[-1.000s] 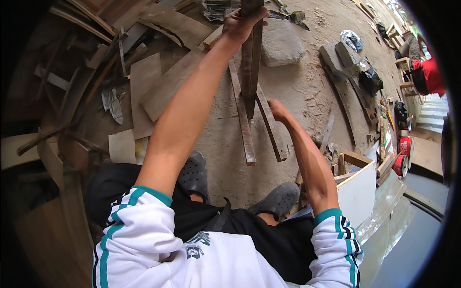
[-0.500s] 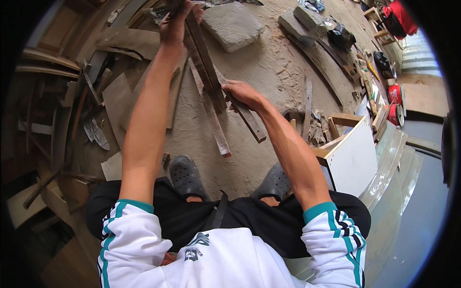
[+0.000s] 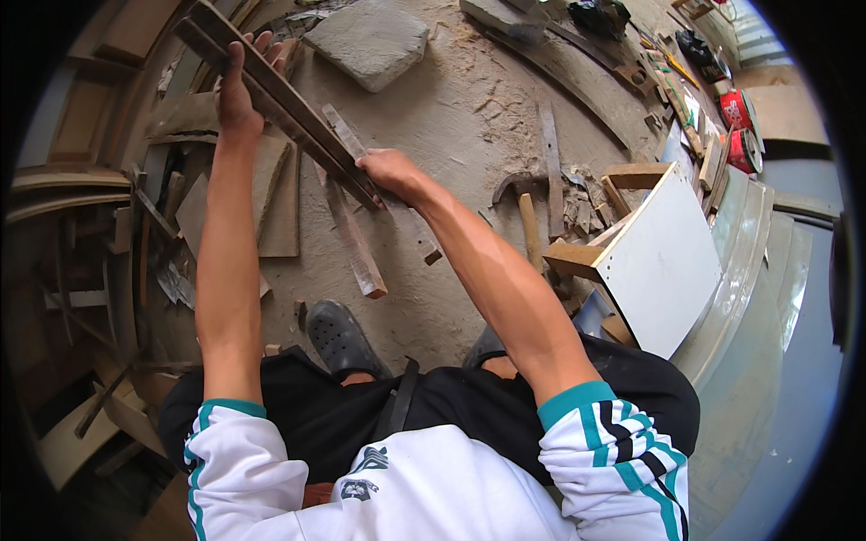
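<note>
A pair of long dark wooden strips [image 3: 280,95] lies side by side, held up slantwise from the upper left toward the middle. My left hand [image 3: 242,99] grips them near the far end, thumb on the near side and fingers showing beyond. At their lower end my right hand [image 3: 390,173] is closed, its fingertips partly hidden. A lighter wooden strip [image 3: 354,242] points toward my feet beneath the pair. Another strip [image 3: 341,129] passes under my right hand and comes out below it; whether that hand also grips it I cannot tell.
A hammer [image 3: 529,221] with a wooden handle rests right of my right forearm, near a white-faced wooden frame [image 3: 663,261]. Beyond the strips sits a rough stone slab [image 3: 370,41]. Scrap boards [image 3: 281,203] crowd the left. Red cans [image 3: 740,113] stand at the far right.
My left hand has come nearer, and the long strips slant more to the left, their far ends now showing. The whole view has shifted, bringing the hammer into sight.
</note>
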{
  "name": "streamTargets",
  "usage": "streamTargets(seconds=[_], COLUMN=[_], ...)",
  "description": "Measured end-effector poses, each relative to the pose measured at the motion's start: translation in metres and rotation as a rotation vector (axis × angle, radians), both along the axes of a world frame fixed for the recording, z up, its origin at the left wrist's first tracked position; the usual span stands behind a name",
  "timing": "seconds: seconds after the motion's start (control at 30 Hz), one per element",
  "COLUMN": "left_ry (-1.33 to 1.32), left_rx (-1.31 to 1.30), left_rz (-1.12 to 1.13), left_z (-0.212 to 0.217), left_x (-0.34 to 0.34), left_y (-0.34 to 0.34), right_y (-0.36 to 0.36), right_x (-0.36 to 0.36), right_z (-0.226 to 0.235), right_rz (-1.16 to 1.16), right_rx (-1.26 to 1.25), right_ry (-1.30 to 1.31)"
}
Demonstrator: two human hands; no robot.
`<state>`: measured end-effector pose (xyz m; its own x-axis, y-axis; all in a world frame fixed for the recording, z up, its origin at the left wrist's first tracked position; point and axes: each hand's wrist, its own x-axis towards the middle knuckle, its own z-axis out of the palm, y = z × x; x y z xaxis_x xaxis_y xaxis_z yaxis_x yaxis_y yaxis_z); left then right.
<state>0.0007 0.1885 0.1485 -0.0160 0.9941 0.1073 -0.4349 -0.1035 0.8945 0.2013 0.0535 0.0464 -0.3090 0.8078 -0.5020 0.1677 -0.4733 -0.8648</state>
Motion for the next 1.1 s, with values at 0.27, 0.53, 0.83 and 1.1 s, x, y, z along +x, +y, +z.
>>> streamTargets(seconds=[0.27, 0.53, 0.83, 1.1], left_ry=[-0.053, -0.033, -0.065, -0.03], left_rx=[0.021, -0.021, 0.005, -0.021], left_rz=[-0.026, 0.007, 0.095, 0.065], left_z=[-0.008, 0.011, 0.006, 0.01], left_x=[0.003, 0.028, 0.031, 0.025], left_y=[0.002, -0.012, -0.012, -0.018], right_y=[-0.007, -0.008, -0.013, -0.012], right_x=[0.0, 0.012, 0.009, 0.005], right_z=[0.002, 0.021, 0.022, 0.022], right_rz=[-0.129, -0.074, -0.101, -0.076], right_rx=[-0.173, -0.253, -0.231, -0.178], right_ry=[0.15, 0.075, 0.056, 0.021])
